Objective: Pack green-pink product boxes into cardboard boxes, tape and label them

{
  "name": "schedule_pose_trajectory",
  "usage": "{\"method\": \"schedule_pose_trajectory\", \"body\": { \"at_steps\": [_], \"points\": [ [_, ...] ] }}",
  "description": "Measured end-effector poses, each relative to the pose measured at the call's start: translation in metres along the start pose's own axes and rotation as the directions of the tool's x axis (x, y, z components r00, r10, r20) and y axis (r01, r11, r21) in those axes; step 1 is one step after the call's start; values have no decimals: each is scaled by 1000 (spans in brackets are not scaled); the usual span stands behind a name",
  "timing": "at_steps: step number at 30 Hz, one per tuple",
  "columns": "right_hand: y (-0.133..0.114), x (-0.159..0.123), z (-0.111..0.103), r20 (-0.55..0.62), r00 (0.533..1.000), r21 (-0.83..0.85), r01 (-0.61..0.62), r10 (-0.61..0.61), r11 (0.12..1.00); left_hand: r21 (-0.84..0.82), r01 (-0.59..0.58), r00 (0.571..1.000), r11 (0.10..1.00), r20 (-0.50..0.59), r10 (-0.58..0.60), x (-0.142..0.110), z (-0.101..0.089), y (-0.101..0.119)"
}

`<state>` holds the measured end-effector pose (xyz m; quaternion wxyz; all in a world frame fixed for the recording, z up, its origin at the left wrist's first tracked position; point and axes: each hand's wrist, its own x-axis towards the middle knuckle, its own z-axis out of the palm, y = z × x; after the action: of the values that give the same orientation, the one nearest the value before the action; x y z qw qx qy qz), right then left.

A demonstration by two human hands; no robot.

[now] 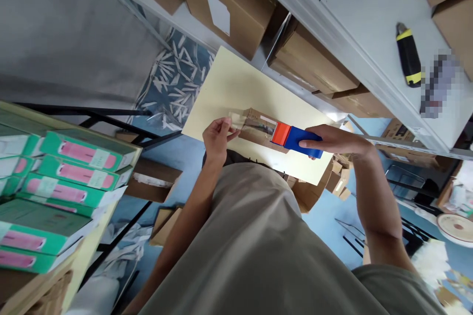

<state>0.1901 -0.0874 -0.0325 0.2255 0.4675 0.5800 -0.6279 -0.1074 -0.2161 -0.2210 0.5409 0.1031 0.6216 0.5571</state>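
One step, seemingly: taping box [256, 128]. Your right hand [314, 141] grips dispenser [293, 138], left hand [218, 137] pinches tape [237, 120]; next likely needs pressing.

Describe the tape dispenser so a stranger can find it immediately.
Start at the pale yellow tabletop. A brown cardboard box lies there; at its right end, the right hand grips the tape dispenser. Unlike the box, it is blue with an orange-red front.

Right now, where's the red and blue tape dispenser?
In the head view, the tape dispenser is right of centre, in the grip of the right hand, at the right end of the small cardboard box on the cream tabletop.
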Motion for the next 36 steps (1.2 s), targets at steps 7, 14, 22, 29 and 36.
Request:
{"method": "schedule_pose_trajectory", "body": {
  "at_steps": [7, 14, 22, 29, 36],
  "points": [
    [14, 32, 4, 2, 1000, 84, -1, 1, 996, 18, 20, 998, 1000, -54, -19, 6, -4, -19],
    [41, 69, 28, -86, 995, 74, 49, -43, 996, 37, 5, 994, 999, -113, -1, 14, -12, -27],
    [49, 72, 34, -113, 991, 14, 79, -76, 997, 160, -92, 992, 983, -67, 104, 36, -25, -45],
    [49, 74, 38, -109, 993, -17, 39, -40, 999, 406, -190, 982, 894, 60, 182, 65, -10, -85],
    [49, 75, 40, -119, 992, -13, 27, -28, 1000, 537, -296, 954, 790, 210, 215, 71, -2, -80]
  ]
}}
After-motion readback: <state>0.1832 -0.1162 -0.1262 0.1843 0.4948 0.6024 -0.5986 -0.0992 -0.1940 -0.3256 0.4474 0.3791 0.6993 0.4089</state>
